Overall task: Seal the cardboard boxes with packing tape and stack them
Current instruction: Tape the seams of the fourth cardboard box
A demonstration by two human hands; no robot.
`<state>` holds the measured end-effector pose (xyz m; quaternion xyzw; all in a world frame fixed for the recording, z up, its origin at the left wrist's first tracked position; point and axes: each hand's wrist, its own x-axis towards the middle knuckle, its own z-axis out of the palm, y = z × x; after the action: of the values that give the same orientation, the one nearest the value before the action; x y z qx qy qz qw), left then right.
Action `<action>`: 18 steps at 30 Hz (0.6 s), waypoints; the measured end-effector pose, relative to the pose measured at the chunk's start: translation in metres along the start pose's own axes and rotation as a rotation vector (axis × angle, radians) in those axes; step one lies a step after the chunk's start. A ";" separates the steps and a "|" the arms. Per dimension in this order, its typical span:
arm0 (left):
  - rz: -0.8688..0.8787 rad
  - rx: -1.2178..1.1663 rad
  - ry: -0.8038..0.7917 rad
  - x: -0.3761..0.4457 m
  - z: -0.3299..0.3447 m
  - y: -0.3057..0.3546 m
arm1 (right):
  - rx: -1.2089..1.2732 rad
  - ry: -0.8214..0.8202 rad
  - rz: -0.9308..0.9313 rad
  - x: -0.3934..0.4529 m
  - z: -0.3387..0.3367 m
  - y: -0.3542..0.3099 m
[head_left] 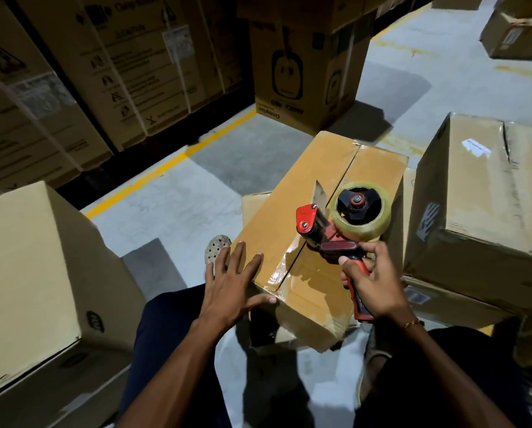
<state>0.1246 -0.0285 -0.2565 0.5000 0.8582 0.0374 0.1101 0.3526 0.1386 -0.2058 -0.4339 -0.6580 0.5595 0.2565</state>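
Observation:
A long cardboard box point(308, 193) lies in front of me, its top flaps closed along a centre seam. Clear tape shines over the near end of that seam and down the front face. My right hand point(372, 279) grips the red handle of a tape dispenser point(345, 223) whose roll of clear tape sits above the box's near right part. The dispenser's roller end touches the seam. My left hand point(230, 282) rests flat with spread fingers on the box's near left corner.
A large box point(33, 273) stands at my left, and stacked boxes point(481, 196) crowd the right. Tall printed cartons point(104, 66) line the back behind a yellow floor line point(165, 168). Another carton point(304, 72) stands beyond the box. Grey floor lies between them.

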 end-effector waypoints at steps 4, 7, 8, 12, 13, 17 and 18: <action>0.028 -0.052 0.038 0.002 0.001 -0.010 | -0.061 -0.023 -0.006 -0.002 0.006 -0.001; 0.073 -0.137 0.078 0.001 -0.001 -0.018 | -0.091 -0.062 -0.035 -0.002 0.012 -0.004; 0.085 -0.172 0.087 0.000 -0.003 -0.019 | -0.093 -0.074 -0.044 -0.003 0.014 -0.006; 0.127 -0.336 0.119 -0.003 -0.006 -0.027 | -0.149 -0.108 -0.066 -0.005 0.023 -0.009; 0.124 -0.391 0.135 -0.001 -0.007 -0.028 | -0.166 -0.117 -0.072 -0.005 0.024 -0.010; 0.046 -0.544 0.233 0.005 -0.019 -0.022 | -0.227 -0.144 -0.093 -0.006 0.026 -0.012; 0.030 -0.578 0.258 0.007 -0.022 -0.019 | -0.244 -0.149 -0.098 -0.008 0.026 -0.012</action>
<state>0.0996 -0.0311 -0.2392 0.4516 0.8115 0.3446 0.1371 0.3319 0.1189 -0.1997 -0.3864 -0.7588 0.4928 0.1793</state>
